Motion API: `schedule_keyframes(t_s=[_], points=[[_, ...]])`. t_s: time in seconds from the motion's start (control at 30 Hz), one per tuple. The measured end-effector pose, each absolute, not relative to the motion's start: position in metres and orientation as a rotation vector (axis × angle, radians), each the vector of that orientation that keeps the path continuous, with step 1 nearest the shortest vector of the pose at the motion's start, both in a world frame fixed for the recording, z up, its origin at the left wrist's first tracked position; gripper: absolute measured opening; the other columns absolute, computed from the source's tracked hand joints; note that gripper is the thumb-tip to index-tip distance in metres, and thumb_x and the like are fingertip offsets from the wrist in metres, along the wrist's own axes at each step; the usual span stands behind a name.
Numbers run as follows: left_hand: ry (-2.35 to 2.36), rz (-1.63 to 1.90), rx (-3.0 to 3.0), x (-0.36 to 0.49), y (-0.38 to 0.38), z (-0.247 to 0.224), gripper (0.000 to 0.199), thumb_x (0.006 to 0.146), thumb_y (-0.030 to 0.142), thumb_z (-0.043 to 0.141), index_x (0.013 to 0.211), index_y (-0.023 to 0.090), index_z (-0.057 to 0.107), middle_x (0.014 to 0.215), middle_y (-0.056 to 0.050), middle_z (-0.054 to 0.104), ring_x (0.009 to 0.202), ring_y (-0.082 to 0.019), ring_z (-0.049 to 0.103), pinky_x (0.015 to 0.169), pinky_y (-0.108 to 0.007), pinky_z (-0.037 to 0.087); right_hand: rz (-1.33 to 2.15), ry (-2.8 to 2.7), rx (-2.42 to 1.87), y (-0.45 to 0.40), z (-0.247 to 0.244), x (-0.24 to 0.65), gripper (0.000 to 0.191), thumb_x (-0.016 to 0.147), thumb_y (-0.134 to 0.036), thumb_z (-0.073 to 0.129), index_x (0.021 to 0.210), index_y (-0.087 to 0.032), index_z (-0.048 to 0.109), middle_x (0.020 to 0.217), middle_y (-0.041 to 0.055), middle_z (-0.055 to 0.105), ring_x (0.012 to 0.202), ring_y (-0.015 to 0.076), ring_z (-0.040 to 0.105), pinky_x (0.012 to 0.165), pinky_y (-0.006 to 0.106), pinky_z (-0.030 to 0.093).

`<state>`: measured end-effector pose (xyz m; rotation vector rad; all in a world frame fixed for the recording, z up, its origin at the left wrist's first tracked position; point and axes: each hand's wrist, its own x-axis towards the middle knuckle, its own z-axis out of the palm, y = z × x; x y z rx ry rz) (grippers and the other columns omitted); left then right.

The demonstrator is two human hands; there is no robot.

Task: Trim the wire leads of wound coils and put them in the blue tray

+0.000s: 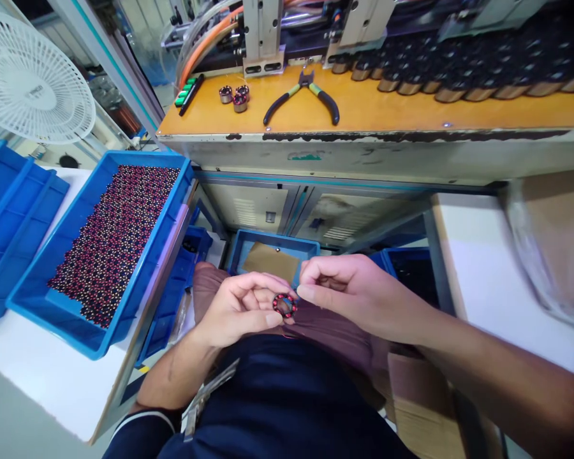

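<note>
My left hand (243, 307) pinches a small ring-shaped stator (293, 306) between thumb and fingers, above my lap. The stator is black with red segments round its open middle, and its face is turned up toward me. Just to its right is my right hand (337, 287), thumb and forefinger pressed together close to the ring's upper edge. Whether those fingertips hold anything, such as a fine wire, is too small to make out. Many similar red and black stators (119, 236) lie packed in rows in a blue tray (176, 194) on the left.
On the orange bench (196, 121) ahead lie cutting pliers (306, 80), a black pen (191, 95), three loose stators (240, 102) and rows of dark cylindrical parts (452, 89). A fan (33, 76) stands at left. Below is a blue bin (239, 245) with cardboard; a white table (488, 255) is at right.
</note>
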<state>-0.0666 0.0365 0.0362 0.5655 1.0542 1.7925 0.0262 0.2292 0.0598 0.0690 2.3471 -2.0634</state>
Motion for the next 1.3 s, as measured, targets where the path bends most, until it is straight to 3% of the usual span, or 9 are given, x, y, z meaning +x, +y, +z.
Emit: schedule_keyframes(t_s=[0.13,0.27,0.4,0.63,0.87,1.03,1.3], points=[[1.005,1.763,0.547,-0.066,0.035,0.035,0.031,0.07,0.017,0.084,0.099,0.016,0.073,0.101,-0.007,0.075,0.074,-0.014,0.074,0.069,-0.023,0.061,-2.102,2.318,-0.016,0.238,0.062,0.023,0.022,0.086,-0.038,0.069,0.082,-0.016,0.068,0.077,0.0037,0.063,0.067,0.0138,0.056,0.059,0.022,0.046],[0.932,1.692,0.491,-0.064,0.035,0.031,0.035,0.07,0.019,0.085,0.103,0.016,0.073,0.088,-0.005,0.077,0.072,-0.015,0.075,0.069,-0.023,0.06,-2.078,2.333,-0.381,0.24,0.071,0.015,0.022,0.084,-0.03,0.075,0.101,-0.017,0.07,0.092,0.004,0.063,0.082,0.0141,0.06,0.074,0.023,0.05],[0.947,1.658,0.454,-0.062,0.035,0.028,0.04,0.067,0.019,0.087,0.104,0.017,0.072,0.085,-0.004,0.078,0.071,-0.017,0.075,0.069,-0.025,0.06,-2.028,2.36,-0.599,0.235,0.074,0.006,0.006,0.089,-0.021,0.072,0.087,-0.016,0.073,0.09,0.0022,0.062,0.082,0.0105,0.058,0.076,0.021,0.046],[0.966,1.623,0.477,-0.062,0.033,0.034,0.035,0.067,0.021,0.087,0.098,0.013,0.074,0.081,-0.005,0.077,0.07,-0.015,0.074,0.07,-0.023,0.059,-2.036,2.397,-0.624,0.227,0.072,-0.001,0.016,0.09,-0.019,0.07,0.075,-0.014,0.065,0.077,-0.0002,0.06,0.072,0.0093,0.056,0.067,0.02,0.044],[1.083,1.766,0.581,-0.062,0.032,0.036,0.031,0.069,0.013,0.083,0.099,0.018,0.077,0.101,-0.006,0.077,0.081,-0.012,0.073,0.077,-0.021,0.058,-2.075,2.631,-0.21,0.222,0.075,0.011,0.02,0.088,-0.016,0.066,0.068,-0.016,0.061,0.076,-0.0033,0.06,0.07,0.0068,0.055,0.065,0.018,0.041],[1.135,1.876,0.687,-0.063,0.034,0.034,0.035,0.071,0.012,0.081,0.104,0.022,0.077,0.106,-0.007,0.075,0.09,-0.014,0.072,0.084,-0.025,0.059,-2.005,2.64,0.062,0.226,0.074,0.026,0.022,0.089,-0.028,0.066,0.069,-0.019,0.064,0.075,-0.0036,0.061,0.07,0.0082,0.055,0.064,0.019,0.04],[1.176,1.917,0.761,-0.063,0.035,0.035,0.033,0.069,0.009,0.081,0.099,0.023,0.079,0.105,-0.007,0.072,0.084,-0.012,0.07,0.079,-0.024,0.06,-1.894,2.399,0.249,0.223,0.086,0.034,0.018,0.084,-0.036,0.065,0.077,-0.021,0.072,0.066,-0.0039,0.063,0.06,0.0088,0.053,0.053,0.019,0.038]])
